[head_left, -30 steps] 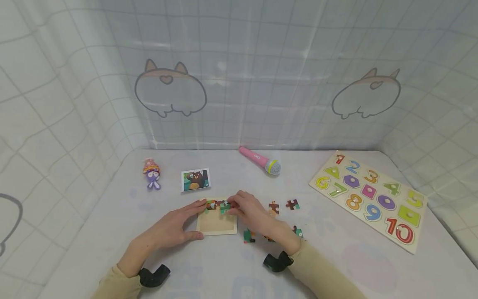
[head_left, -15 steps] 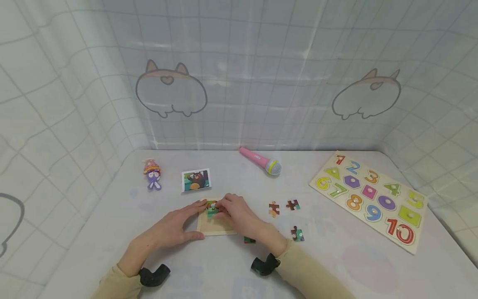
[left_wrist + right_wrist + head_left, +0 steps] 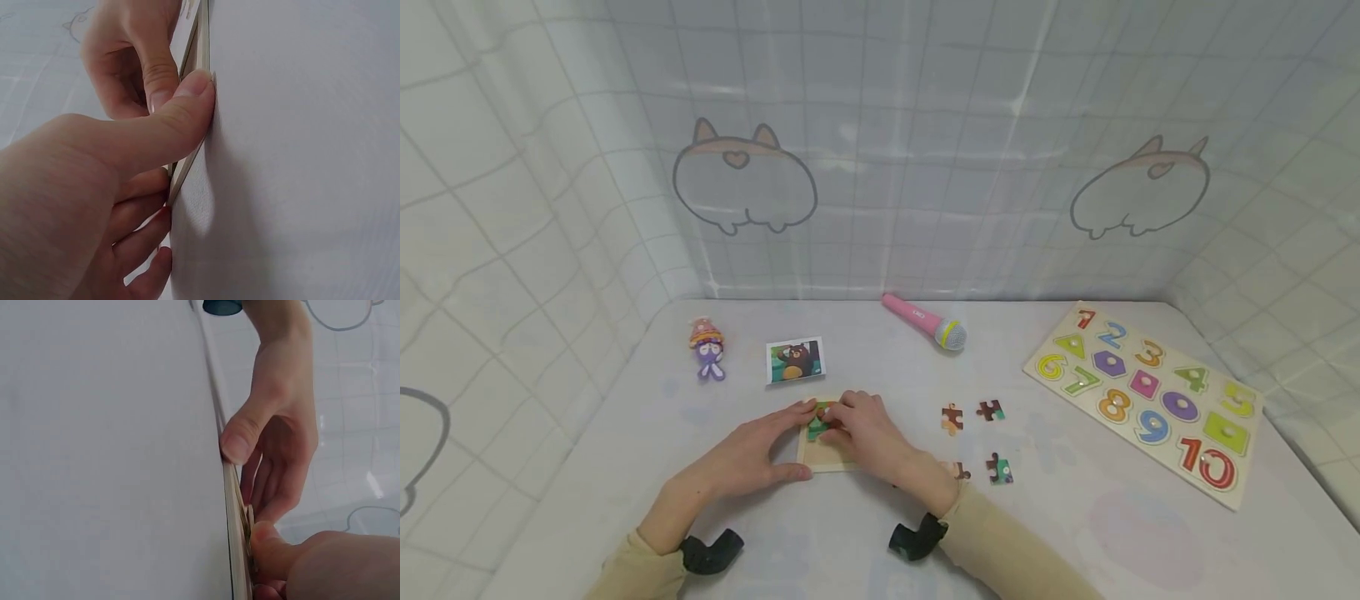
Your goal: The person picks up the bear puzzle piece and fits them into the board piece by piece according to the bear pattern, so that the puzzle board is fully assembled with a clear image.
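A small wooden puzzle tray [image 3: 827,457] lies in front of me, with green and brown puzzle pieces [image 3: 817,427] along its far left part. My left hand [image 3: 752,450] holds the tray's left side, fingertips at the far corner and thumb near the front corner. From the right, my right hand [image 3: 876,442] reaches over the tray and pinches a puzzle piece [image 3: 251,515], seen edge-on in the right wrist view. Its fingers hide the far right of the tray. In the left wrist view, the left thumb [image 3: 197,84] presses on the tray's edge.
Several loose puzzle pieces [image 3: 999,469] lie to the right, some partly behind my right wrist. Behind the tray is a bear picture card [image 3: 795,362], with a purple doll [image 3: 707,350] to its left. A pink toy microphone [image 3: 921,319] and a number board [image 3: 1142,400] lie farther right.
My right hand has moved left across the tray with its fingers over the pieces, covering more of them. The left hand has stayed at the tray's left side.
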Tool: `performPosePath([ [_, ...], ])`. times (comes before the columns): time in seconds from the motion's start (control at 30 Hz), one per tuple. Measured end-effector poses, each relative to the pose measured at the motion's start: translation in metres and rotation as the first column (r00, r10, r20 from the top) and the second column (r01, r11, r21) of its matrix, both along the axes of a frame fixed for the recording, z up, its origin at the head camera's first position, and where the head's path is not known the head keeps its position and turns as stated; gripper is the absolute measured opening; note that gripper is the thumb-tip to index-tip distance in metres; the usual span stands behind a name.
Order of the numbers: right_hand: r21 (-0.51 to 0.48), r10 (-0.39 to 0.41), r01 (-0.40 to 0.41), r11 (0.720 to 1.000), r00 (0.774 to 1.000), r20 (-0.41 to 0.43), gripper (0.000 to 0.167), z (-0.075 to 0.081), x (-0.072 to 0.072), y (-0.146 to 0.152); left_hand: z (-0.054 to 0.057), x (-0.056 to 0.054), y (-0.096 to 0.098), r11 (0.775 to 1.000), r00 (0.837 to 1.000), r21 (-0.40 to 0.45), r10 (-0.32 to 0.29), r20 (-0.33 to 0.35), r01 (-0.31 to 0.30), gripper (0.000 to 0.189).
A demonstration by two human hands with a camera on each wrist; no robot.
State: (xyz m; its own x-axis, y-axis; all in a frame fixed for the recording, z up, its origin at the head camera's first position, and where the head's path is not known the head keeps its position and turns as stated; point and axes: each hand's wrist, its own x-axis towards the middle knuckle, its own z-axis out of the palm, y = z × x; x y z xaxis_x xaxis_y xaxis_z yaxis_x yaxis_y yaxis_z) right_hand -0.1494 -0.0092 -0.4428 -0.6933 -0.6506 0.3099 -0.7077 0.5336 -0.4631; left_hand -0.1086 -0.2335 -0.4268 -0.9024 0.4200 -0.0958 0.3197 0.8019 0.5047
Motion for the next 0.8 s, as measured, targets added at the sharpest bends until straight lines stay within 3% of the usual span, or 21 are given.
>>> performPosePath([
  [0.53,0.029,-0.069,0.068,0.997,0.997,0.034,0.022,0.0001,0.0025,-0.0058,0.0031,-0.0013,0.0007,1.0,1.0,-0.025,0.003,0.016,-0.003,0.081],
  [0.8,0.036,-0.07,0.069,0.997,0.997,0.02,0.022,0.0012,0.0037,-0.0055,0.0043,-0.0009,0.0032,0.999,1.0,-0.045,-0.008,-0.01,0.007,0.067],
])
